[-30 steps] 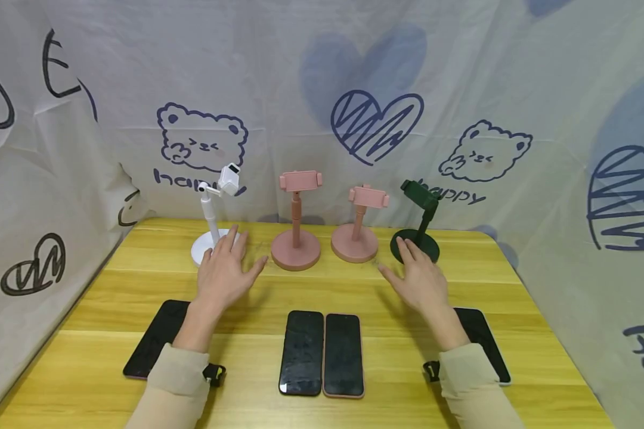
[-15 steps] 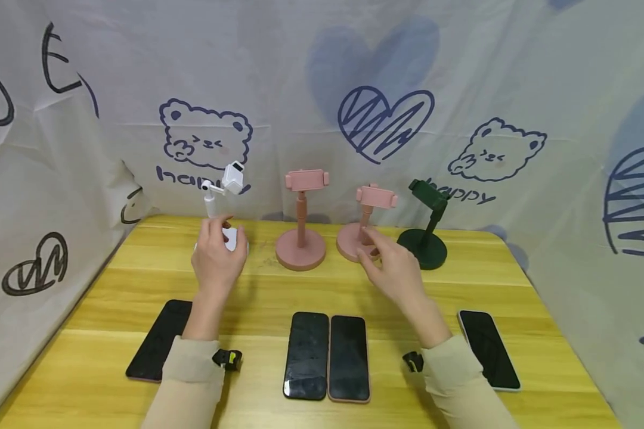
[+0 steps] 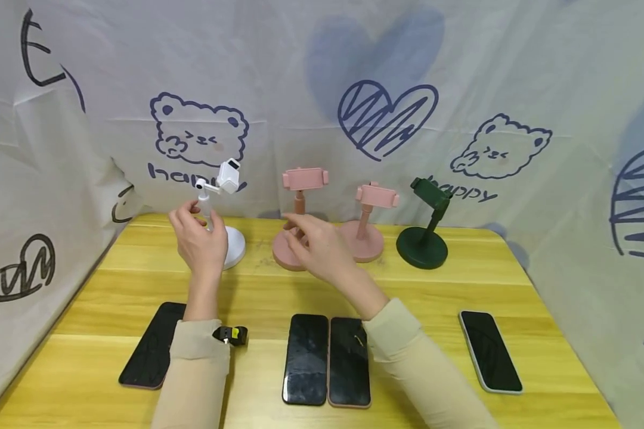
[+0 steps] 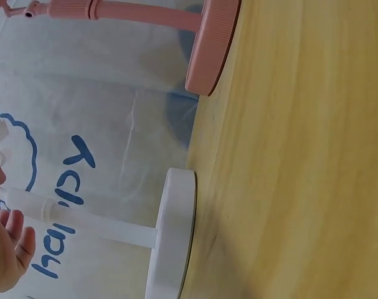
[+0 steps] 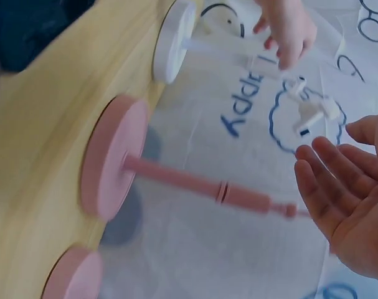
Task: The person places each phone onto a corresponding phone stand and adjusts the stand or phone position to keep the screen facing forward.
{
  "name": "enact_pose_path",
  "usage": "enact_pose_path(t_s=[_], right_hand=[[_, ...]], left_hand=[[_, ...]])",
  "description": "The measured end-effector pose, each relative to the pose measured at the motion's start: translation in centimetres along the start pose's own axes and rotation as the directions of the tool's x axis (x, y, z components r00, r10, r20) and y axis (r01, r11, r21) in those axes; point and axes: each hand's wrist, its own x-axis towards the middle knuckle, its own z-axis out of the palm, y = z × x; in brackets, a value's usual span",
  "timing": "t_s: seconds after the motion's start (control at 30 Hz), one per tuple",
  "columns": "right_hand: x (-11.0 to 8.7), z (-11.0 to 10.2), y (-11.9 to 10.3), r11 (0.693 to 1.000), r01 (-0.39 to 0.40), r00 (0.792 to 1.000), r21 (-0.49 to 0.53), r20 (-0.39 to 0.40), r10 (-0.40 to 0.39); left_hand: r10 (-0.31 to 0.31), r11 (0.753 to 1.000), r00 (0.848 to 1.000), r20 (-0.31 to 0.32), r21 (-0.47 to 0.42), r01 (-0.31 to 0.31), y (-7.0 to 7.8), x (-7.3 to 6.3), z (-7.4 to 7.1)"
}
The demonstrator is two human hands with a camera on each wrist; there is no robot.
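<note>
A white phone stand (image 3: 235, 246) stands at the back left of the wooden table. My left hand (image 3: 200, 237) is at its pole, thumb to the right and loosely bent fingers to the left. In the left wrist view, the white pole (image 4: 101, 225) passes between the thumb and those fingers (image 4: 14, 225), with gaps around it. My right hand (image 3: 324, 247) is in front of the taller pink phone stand (image 3: 305, 179), partly hiding its pole and base. Its relaxed fingers (image 5: 329, 187) hold nothing and point toward the white stand in the right wrist view.
A shorter pink stand (image 3: 377, 196) and a dark green stand (image 3: 423, 247) continue the row rightward. In front lie a black phone (image 3: 305, 357), a pink-edged phone (image 3: 349, 369), a phone at left (image 3: 152, 345) and a white-edged phone (image 3: 491, 351). A printed cloth (image 3: 279, 71) hangs behind.
My left hand has risen from the white stand's base to its pole. My right hand has swept left, from the green stand past the shorter pink one to the taller pink one.
</note>
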Motion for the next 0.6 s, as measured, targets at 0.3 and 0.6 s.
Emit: enact_pose_path(t_s=[0.3,0.6], right_hand=[[6.1,4.2,-2.8,0.994,-0.103,0.993,-0.039,0.05,0.105],[9.7,6.9,-2.9,0.986,-0.119,0.98,0.115,-0.144,0.135]], left_hand=[[-0.03,0.999,0.993,0.116,0.043,0.025,-1.0,1.4,0.6],[-0.014,1.0,0.989,0.149,0.011,0.012,-1.6,1.6,1.4]])
